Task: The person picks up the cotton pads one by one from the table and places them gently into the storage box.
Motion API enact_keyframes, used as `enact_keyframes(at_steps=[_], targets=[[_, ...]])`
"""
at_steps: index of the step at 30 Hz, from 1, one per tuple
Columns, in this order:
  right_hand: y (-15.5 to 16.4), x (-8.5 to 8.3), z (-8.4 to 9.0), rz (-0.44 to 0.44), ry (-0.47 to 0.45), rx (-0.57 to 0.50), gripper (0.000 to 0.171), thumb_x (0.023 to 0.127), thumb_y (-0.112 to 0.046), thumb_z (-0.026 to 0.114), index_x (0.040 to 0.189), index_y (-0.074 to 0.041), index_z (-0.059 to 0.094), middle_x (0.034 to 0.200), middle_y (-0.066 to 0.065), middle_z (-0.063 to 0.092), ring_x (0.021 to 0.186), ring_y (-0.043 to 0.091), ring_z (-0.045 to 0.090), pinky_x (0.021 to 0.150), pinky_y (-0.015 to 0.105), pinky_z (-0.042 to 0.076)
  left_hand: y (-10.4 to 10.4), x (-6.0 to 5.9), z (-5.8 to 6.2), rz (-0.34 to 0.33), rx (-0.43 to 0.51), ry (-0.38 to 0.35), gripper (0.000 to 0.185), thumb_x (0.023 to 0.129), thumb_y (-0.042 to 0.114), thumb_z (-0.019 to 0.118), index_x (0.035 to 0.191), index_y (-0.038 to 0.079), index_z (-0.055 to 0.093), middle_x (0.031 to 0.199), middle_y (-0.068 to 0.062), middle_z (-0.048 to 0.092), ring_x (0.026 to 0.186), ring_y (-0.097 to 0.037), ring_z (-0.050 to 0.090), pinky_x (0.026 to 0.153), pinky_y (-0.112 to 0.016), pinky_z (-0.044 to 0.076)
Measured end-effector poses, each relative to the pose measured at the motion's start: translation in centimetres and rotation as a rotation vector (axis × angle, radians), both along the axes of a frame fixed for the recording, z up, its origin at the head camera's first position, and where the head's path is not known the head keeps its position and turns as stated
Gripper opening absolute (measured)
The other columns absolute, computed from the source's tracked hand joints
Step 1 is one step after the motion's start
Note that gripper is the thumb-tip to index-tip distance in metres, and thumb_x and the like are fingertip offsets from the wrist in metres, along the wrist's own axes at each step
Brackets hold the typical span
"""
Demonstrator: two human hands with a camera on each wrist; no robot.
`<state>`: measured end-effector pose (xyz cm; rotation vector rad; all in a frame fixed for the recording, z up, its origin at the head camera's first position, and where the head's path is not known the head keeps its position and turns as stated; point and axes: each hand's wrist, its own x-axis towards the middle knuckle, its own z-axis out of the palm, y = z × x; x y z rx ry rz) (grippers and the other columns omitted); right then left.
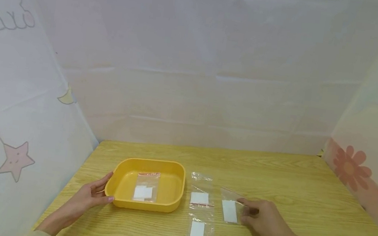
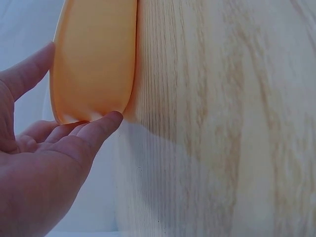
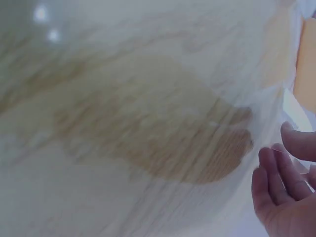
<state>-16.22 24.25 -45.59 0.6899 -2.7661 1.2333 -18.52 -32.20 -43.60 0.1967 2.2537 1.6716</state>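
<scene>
My left hand [image 1: 83, 201] holds the left end of a yellow plastic tray [image 1: 144, 206], thumb at the near corner and fingers along the side. Inside the tray lies a clear zip bag [image 1: 148, 180] with white pieces in it. To the right, my right hand [image 1: 268, 224] pinches the right edge of another clear zip bag [image 1: 229, 210] between thumb and fingers; a white rectangular piece shows inside it. In the right wrist view, the bag's clear film [image 3: 296, 165] shows only faintly at the fingers.
Between the tray and my right hand, two more clear zip bags lie on the wood-grain table [image 1: 274, 172], the far bag [image 1: 200, 188] overlapping the near bag [image 1: 197, 233]. Each holds white material. Pale printed sheets [image 1: 197, 75] stand around the table's back and sides.
</scene>
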Motion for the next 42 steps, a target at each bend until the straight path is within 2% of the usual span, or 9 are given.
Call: enact_keyframes(at_steps=[5, 11, 13, 16, 19, 23, 28, 30, 42], targets=[[0.0, -0.3, 0.0, -0.006, -0.112, -0.107, 0.054, 0.085, 0.004, 0.084, 0.135, 0.011, 0.066, 0.11, 0.019, 0.077, 0.076, 0.011, 0.071, 0.063, 0.027, 0.061, 0.0, 0.0, 0.0, -0.006, -0.007, 0.003, 0.091, 0.103, 0.018, 0.072, 0.17, 0.008, 0.011, 0.171, -0.021, 0.014, 0.149, -0.049, 0.034, 0.105, -0.038, 0.053], [0.1, -0.7, 0.3, 0.071, -0.265, -0.214, 0.064, 0.088, 0.004, 0.08, 0.146, 0.012, 0.055, 0.137, 0.037, 0.06, 0.066, 0.008, 0.049, 0.061, 0.024, 0.051, 0.0, 0.0, 0.0, -0.009, -0.003, 0.009, 0.092, 0.103, 0.017, 0.072, 0.17, 0.007, 0.01, 0.171, -0.021, 0.015, 0.148, -0.048, 0.034, 0.104, -0.037, 0.053], [0.2, -0.8, 0.5, 0.093, -0.342, -0.247, 0.064, 0.089, 0.003, 0.078, 0.147, 0.013, 0.053, 0.143, 0.036, 0.056, 0.07, 0.013, 0.045, 0.063, 0.024, 0.047, 0.0, 0.0, 0.0, -0.008, -0.002, 0.011, 0.092, 0.103, 0.017, 0.072, 0.17, 0.007, 0.01, 0.171, -0.021, 0.015, 0.148, -0.048, 0.034, 0.104, -0.037, 0.053], [0.3, -0.9, 0.7, 0.105, -0.406, -0.237, 0.062, 0.091, 0.0, 0.078, 0.146, 0.013, 0.053, 0.149, 0.031, 0.052, 0.103, 0.027, 0.058, 0.074, 0.026, 0.051, 0.0, 0.0, 0.0, -0.009, 0.0, 0.01, 0.092, 0.103, 0.017, 0.072, 0.17, 0.008, 0.01, 0.171, -0.021, 0.016, 0.148, -0.048, 0.034, 0.105, -0.038, 0.053], [0.5, -1.0, 0.9, 0.114, -0.455, -0.238, 0.065, 0.092, -0.003, 0.078, 0.149, 0.012, 0.051, 0.153, 0.031, 0.048, 0.122, 0.039, 0.05, 0.081, 0.029, 0.05, 0.0, 0.0, 0.0, -0.012, 0.005, 0.008, 0.092, 0.103, 0.017, 0.072, 0.17, 0.007, 0.01, 0.171, -0.022, 0.016, 0.148, -0.049, 0.034, 0.105, -0.038, 0.053], [0.6, -1.3, 1.5, 0.155, -0.478, -0.277, 0.073, 0.094, -0.006, 0.078, 0.154, 0.012, 0.041, 0.157, 0.034, 0.041, 0.126, 0.045, 0.048, 0.085, 0.028, 0.051, 0.0, -0.1, -0.1, -0.013, 0.016, 0.003, 0.092, 0.103, 0.016, 0.072, 0.17, 0.007, 0.009, 0.171, -0.022, 0.016, 0.149, -0.049, 0.033, 0.105, -0.037, 0.053], [0.6, -1.9, 3.1, 0.197, -0.481, -0.373, 0.081, 0.095, -0.005, 0.077, 0.159, 0.012, 0.029, 0.16, 0.036, 0.031, 0.097, 0.021, 0.061, 0.089, 0.028, 0.055, -0.1, -0.1, -0.1, -0.013, 0.023, 0.004, 0.092, 0.103, 0.016, 0.072, 0.17, 0.007, 0.009, 0.171, -0.022, 0.015, 0.149, -0.049, 0.033, 0.104, -0.036, 0.053], [0.4, -2.1, 4.0, 0.201, -0.477, -0.393, 0.082, 0.096, -0.004, 0.076, 0.16, 0.011, 0.027, 0.161, 0.036, 0.029, 0.08, 0.013, 0.048, 0.085, 0.028, 0.052, -0.1, -0.1, -0.1, -0.012, 0.023, 0.005, 0.092, 0.103, 0.016, 0.072, 0.17, 0.007, 0.01, 0.171, -0.022, 0.015, 0.149, -0.049, 0.033, 0.104, -0.036, 0.053], [-2.1, -3.5, 8.1, 0.202, -0.43, -0.398, 0.081, 0.099, -0.011, 0.074, 0.165, 0.0, 0.028, 0.167, 0.025, 0.03, 0.124, 0.028, 0.058, 0.101, 0.033, 0.054, -0.1, 0.0, -0.1, -0.011, 0.028, 0.009, 0.092, 0.103, 0.015, 0.072, 0.17, 0.006, 0.01, 0.171, -0.022, 0.014, 0.149, -0.05, 0.032, 0.105, -0.035, 0.052]])
